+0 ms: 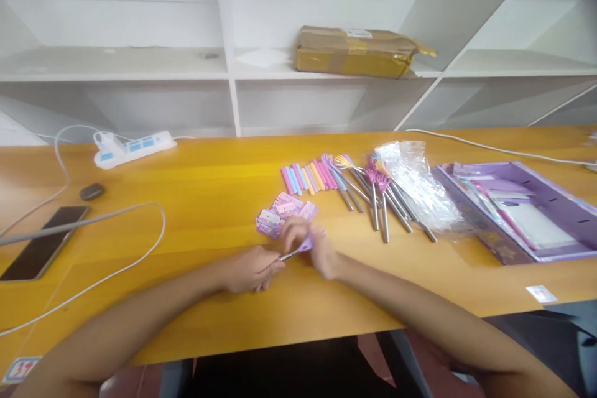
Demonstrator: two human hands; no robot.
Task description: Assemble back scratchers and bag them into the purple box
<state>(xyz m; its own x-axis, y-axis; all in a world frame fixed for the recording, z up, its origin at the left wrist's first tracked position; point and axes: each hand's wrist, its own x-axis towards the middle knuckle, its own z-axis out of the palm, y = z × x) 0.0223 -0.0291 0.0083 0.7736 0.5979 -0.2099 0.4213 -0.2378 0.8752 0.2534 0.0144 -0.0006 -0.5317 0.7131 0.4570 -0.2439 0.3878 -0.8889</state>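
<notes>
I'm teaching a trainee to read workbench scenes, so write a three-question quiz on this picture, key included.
1. True or false: the cardboard box rests on a shelf.
2. The coloured sticks lie right beside: A) the phone; B) the silver-handled tools; C) the power strip.
3. Which hand grips the shaft of the purple-headed tool?

Key: 1. True. 2. B. 3. The left hand.

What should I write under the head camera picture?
Left hand grips a purple-tipped stick, right hand at its tip, near small cards and pastel rods.
</notes>
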